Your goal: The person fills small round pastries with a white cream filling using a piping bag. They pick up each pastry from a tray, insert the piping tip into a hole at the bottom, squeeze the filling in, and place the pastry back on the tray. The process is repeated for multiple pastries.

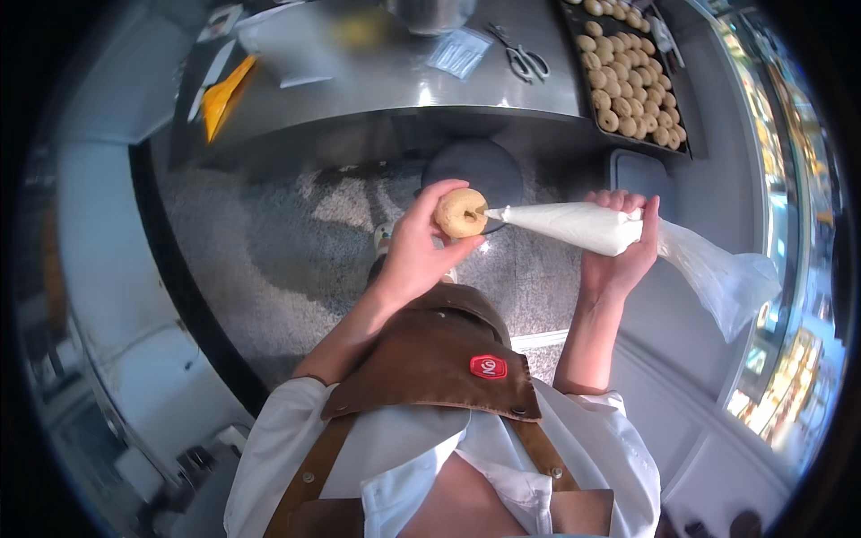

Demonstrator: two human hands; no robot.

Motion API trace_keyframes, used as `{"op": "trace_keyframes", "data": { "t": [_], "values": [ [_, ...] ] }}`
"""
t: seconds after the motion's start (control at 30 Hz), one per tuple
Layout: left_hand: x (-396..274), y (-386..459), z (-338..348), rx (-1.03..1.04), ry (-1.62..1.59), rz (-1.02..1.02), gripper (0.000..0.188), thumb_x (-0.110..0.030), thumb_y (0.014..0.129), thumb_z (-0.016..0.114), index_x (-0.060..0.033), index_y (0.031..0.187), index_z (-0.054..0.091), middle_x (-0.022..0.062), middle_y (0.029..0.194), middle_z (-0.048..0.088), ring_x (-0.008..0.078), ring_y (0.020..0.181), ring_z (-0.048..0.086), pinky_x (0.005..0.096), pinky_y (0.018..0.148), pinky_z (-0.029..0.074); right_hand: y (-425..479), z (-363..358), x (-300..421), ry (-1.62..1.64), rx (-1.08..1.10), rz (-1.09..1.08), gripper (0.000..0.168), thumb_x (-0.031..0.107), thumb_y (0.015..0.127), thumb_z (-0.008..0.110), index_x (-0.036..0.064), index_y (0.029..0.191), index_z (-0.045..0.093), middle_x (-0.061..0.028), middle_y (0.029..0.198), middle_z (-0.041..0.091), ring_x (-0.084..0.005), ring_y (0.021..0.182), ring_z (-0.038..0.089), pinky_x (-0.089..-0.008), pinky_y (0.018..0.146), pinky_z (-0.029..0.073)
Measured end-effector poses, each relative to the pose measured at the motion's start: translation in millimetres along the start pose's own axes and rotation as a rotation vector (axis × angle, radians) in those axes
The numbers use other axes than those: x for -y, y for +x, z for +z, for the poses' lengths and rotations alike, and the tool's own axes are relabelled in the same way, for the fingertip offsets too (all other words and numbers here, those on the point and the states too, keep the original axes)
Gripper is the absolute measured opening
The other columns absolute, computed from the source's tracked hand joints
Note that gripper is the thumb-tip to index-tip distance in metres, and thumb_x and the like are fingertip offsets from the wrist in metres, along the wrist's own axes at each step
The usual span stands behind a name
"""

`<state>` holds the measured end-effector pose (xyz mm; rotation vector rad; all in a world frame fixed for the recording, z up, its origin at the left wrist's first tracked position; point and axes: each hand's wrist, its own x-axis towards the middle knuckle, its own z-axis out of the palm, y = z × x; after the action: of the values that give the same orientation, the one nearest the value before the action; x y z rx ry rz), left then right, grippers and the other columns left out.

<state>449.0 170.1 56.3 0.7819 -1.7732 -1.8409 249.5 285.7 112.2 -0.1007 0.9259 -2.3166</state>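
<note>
Between the thumb and fingers of my left hand [420,245] is a round, golden baked puff [457,210] with a hole in the side facing right. My right hand [622,252] grips a piping bag [572,225] filled with white cream, its fingers wrapped round the wide end. The narrow tip of the bag meets the puff at the hole; how far in it goes I cannot tell. Behind the right hand, the bag's loose clear plastic end [726,282] hangs off to the right. Both hands are held in the air in front of my brown apron [430,363].
A steel worktable [377,87] spans the far side. At its right end stands a dark baking tray [681,152] with several puffs. Scissors [527,62], a clear packet [461,52], a yellow piece [227,97] and a metal bowl [430,15] are on the table. A dark round stool [471,165] stands below.
</note>
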Motion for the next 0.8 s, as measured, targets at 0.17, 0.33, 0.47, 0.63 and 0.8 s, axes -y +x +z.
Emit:
{"op": "trace_keyframes", "data": {
  "t": [0.17, 0.33, 0.47, 0.63, 0.8],
  "values": [
    [-12.6, 22.2, -33.9, 0.078, 0.105, 0.05, 0.061, 0.001, 0.075, 0.08, -0.0054, 0.13, 0.053, 0.0061, 0.116, 0.062, 0.0111, 0.098, 0.063, 0.0238, 0.073, 0.053, -19.0, 46.7, -17.9, -0.194, -0.021, -0.203, 0.047, 0.036, 0.106, 0.033, 0.005, 0.073, 0.048, -0.0097, 0.071, 0.05, -0.0242, 0.074, 0.051, -0.0421, 0.082, 0.046],
    [-25.4, 38.7, -54.3, 0.134, 0.159, 0.166, 0.06, -0.002, 0.072, 0.082, -0.0053, 0.126, 0.056, 0.0086, 0.114, 0.063, 0.0132, 0.094, 0.064, 0.0241, 0.07, 0.054, -32.8, 80.4, -36.3, -0.371, -0.057, -0.363, 0.048, 0.037, 0.106, 0.033, 0.005, 0.073, 0.048, -0.0088, 0.067, 0.049, -0.0232, 0.068, 0.052, -0.0405, 0.077, 0.047],
    [-26.8, 48.7, -59.7, 0.147, 0.228, 0.323, 0.059, -0.004, 0.071, 0.083, -0.005, 0.124, 0.057, 0.011, 0.112, 0.063, 0.0161, 0.089, 0.065, 0.0253, 0.067, 0.054, -37.3, 93.1, -40.5, -0.441, -0.053, -0.435, 0.045, 0.033, 0.107, 0.029, 0.009, 0.073, 0.044, -0.0055, 0.066, 0.042, -0.0204, 0.067, 0.044, -0.0398, 0.075, 0.043],
    [-34.0, 55.3, -55.4, 0.248, 0.158, 0.266, 0.058, -0.008, 0.072, 0.084, -0.0047, 0.123, 0.057, 0.0114, 0.109, 0.063, 0.0167, 0.086, 0.065, 0.0264, 0.062, 0.054, -37.1, 94.6, -37.0, -0.457, -0.108, -0.49, 0.044, 0.032, 0.108, 0.029, 0.009, 0.073, 0.044, -0.0053, 0.063, 0.041, -0.0193, 0.061, 0.043, -0.0365, 0.068, 0.042],
    [-38.0, 58.3, -32.9, 0.272, 0.175, 0.27, 0.058, -0.008, 0.073, 0.084, -0.0037, 0.123, 0.056, 0.0117, 0.11, 0.063, 0.0174, 0.087, 0.065, 0.0271, 0.065, 0.054, -29.4, 73.6, -18.8, -0.403, -0.125, -0.502, 0.044, 0.031, 0.107, 0.031, 0.01, 0.072, 0.043, -0.0039, 0.058, 0.039, -0.0183, 0.055, 0.04, -0.0348, 0.061, 0.04]
  ]
}}
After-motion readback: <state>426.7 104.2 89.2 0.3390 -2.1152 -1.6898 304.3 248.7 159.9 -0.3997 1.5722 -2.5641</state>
